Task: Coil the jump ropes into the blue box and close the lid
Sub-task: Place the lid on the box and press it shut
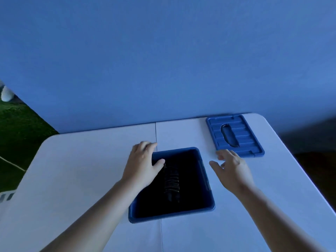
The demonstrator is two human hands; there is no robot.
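Note:
The open blue box (205, 182) stands in the middle of the white table. A dark coiled jump rope bundle (171, 182) lies inside it, dim and hard to make out. My left hand (141, 163) rests over the box's left rim, thumb pointing into the box, fingers relaxed and holding nothing. My right hand (231, 169) hovers to the right of the box with fingers spread, its fingertips close to the near edge of the blue lid (234, 135). The lid lies flat at the back right, its dark handle facing up.
The white folding table (81, 170) has a seam running down its middle. A blue wall stands behind it. Green turf shows at the far left, and a dark floor lies past the table's right edge.

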